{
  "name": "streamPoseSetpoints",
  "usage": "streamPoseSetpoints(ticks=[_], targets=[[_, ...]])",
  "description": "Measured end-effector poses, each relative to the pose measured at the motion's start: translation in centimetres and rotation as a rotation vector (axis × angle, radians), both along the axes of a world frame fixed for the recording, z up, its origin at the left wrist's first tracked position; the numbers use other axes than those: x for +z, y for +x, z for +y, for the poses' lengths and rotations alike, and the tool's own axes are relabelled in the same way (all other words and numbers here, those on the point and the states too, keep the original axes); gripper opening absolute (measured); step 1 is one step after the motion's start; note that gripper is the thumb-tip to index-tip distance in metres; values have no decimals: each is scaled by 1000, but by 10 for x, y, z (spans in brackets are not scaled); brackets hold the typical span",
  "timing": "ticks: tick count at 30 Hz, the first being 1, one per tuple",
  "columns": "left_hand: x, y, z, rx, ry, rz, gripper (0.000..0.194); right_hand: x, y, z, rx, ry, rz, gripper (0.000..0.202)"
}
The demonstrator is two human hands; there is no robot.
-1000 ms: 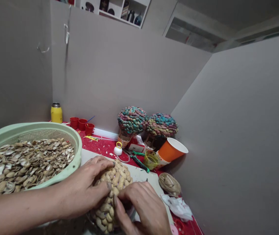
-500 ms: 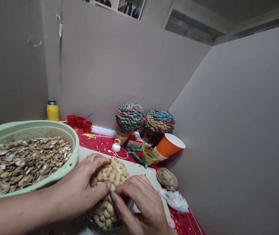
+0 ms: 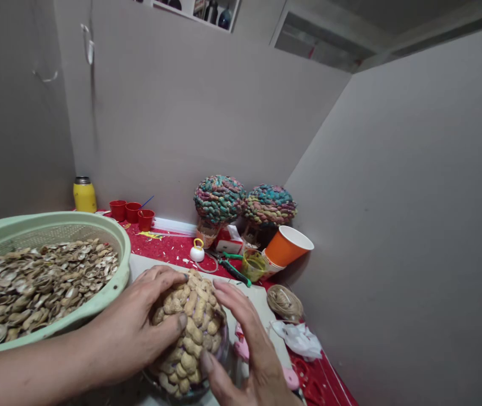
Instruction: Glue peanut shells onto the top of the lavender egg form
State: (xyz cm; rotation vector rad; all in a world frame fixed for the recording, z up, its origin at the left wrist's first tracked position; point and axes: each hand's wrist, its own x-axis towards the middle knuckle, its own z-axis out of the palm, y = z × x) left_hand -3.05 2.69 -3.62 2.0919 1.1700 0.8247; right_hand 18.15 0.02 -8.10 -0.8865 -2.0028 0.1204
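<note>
Two bare hands are at one bumpy, tan, rounded ball of whole peanut shells [image 3: 192, 316], which is over a flat, pale grey board [image 3: 263, 300] on the bench with a red cover [image 3: 169, 246]. What holds the ball up from below is hard to see. The ball looks longer one way, and its long way seems to run from the person toward the far edge of the bench. The left hand [image 3: 148, 316] holds the ball: its fingers lie over the left side and the far top, and its thumb is on the front. The right hand [image 3: 255, 352] is open, with fingers and thumb spread apart. The ball lies just to the left of the right hand, and the right thumb tip is right by the shells, but I can't tell if it touches. So the left hand is the nearer one, since it is on the ball. Left of it is a big, round, pale green plastic basket [image 3: 123, 270] with lots of split brown shells [image 3: 42, 285] in it. Two round, bumpy balls in blue, pink and yellow [image 3: 219, 198] stand side by side near the far right corner of the bench. Near the right edge are a tan coil of string [image 3: 285, 303] and a crumpled white plastic bag [image 3: 298, 339].
</note>
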Motion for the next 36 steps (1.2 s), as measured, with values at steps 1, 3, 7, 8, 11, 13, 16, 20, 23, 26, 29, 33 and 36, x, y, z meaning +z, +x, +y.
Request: streamPoseSetpoints(ticks=[1,3,7,8,11,13,16,20,23,26,29,33,36], targets=[[0,0,0,0,3,-3,44,-3,-1,1,-5,-43,10,64],[0,0,0,0,5,-3,43,-7,-4,3,-4,-132,39,67],[3,1,-2,13,-4,11,42,-7,-6,4,23,-243,79,70],[4,1,-3,15,-14,17,42,-5,-6,5,26,-249,82,71],[7,2,-4,17,-44,28,44,0,-8,6,28,-226,88,71],[7,2,-5,20,-43,23,45,2,-9,6,18,-214,91,72],[4,1,-5,33,-28,19,45,2,-11,8,0,-209,96,73],[-1,1,-3,51,-16,24,45,0,-14,8,-10,-179,115,71],[-2,0,-2,53,-4,22,43,0,-16,8,-25,-161,123,71],[-1,-1,-4,35,28,16,41,0,-16,7,-30,-163,122,70],[1,-2,-5,18,46,5,40,0,-17,6,-38,-169,123,73],[2,0,-6,33,26,34,45,1,-19,5,-50,-182,142,75],[1,1,-7,42,14,47,46,2,-18,5,-42,-203,158,76]])
